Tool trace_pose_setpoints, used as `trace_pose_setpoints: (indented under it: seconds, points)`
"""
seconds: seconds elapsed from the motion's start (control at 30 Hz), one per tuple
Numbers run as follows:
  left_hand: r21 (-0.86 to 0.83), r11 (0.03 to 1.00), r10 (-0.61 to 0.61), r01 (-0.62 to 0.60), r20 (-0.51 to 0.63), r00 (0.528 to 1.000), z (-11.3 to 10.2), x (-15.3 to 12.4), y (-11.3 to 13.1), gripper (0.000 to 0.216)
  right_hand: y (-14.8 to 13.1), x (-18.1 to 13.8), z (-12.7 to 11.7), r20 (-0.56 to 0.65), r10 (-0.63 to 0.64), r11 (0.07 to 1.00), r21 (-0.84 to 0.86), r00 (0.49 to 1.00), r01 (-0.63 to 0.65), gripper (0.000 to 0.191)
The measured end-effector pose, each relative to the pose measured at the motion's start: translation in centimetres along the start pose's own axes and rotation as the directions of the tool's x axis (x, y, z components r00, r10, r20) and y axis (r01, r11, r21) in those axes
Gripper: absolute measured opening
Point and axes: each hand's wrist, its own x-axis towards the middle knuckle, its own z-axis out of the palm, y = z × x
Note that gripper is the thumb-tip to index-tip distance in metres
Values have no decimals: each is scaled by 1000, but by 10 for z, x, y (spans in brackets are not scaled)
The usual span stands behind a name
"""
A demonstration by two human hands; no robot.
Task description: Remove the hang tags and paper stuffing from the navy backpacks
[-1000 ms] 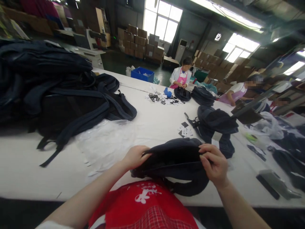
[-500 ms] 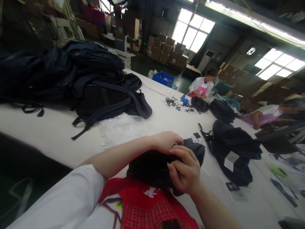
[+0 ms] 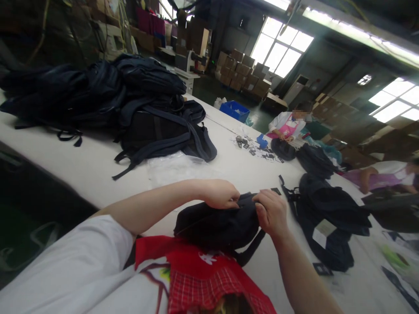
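A dark navy backpack (image 3: pixel 212 226) lies on the table against my red apron, with a strap (image 3: pixel 250 250) hanging at its right end. My left hand (image 3: pixel 222 195) is closed in a pinch at the bag's top edge, by what looks like a zipper line; any small part between the fingertips is hidden. Gripping the same edge further right, my right hand (image 3: pixel 272 212) has its thumb on the near side and fingers curled over the top.
A heap of navy backpacks (image 3: pixel 98 91) covers the table's far left, with clear plastic bags (image 3: pixel 176 168) before it. Another backpack with a tag (image 3: pixel 330 222) lies at right. Scattered tags (image 3: pixel 255 148) and a blue bin (image 3: pixel 235 110) are farther back. Two people work across the table.
My hands, close together before, have moved apart along the bag's top edge. The right hand has shifted up and right, uncovering more of the backpack. The view has turned slightly left.
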Motion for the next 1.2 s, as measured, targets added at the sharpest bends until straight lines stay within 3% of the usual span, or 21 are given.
trace_pose_setpoints:
  seconds: [0.17, 0.3, 0.4, 0.5, 0.57, 0.73, 0.9, 1.0, 1.1, 1.2]
  points:
    - [115, 993, -34, 39, -45, 998, 2, -16, 0, 17, 7, -2, 12, -107, -25, 997, -72, 994, 17, 31]
    - [9, 989, -150, 150, -18, 989, 3, -35, -9, 15, 11, 5, 18, -153, -51, 994, -104, 987, 35, 30]
    - [-184, 963, -194, 196, 32, 981, 2, -52, -21, 15, 18, 11, 23, -180, -87, 990, -128, 980, 64, 29]
    - [-462, 817, -310, 345, 151, 939, 4, -73, -35, 23, 28, 13, 27, -239, -77, 987, -153, 968, 41, 28]
    - [-534, 705, -401, 466, 241, 884, 10, -88, -44, 31, 35, 13, 30, -247, -45, 985, -171, 968, 2, 29]
    - [-499, 664, -515, 557, 234, 825, 55, -119, -67, 33, 53, 16, 33, -251, -3, 970, -237, 968, -58, 33]
    - [-422, 646, -589, 637, 256, 766, 132, -130, -89, 26, 85, 29, 36, -298, 214, 895, -322, 930, -308, 40]
    - [-460, 595, -619, 659, 260, 741, 169, -130, -99, 29, 102, 39, 42, -293, 318, 843, -346, 902, -410, 44]
    - [-458, 586, -670, 669, 191, 718, 179, -127, -107, 29, 111, 48, 51, -276, 395, 826, -311, 876, -470, 46]
    - [-412, 631, -731, 657, -35, 681, 165, -123, -107, 29, 118, 54, 59, -254, 465, 824, -225, 848, -520, 48]
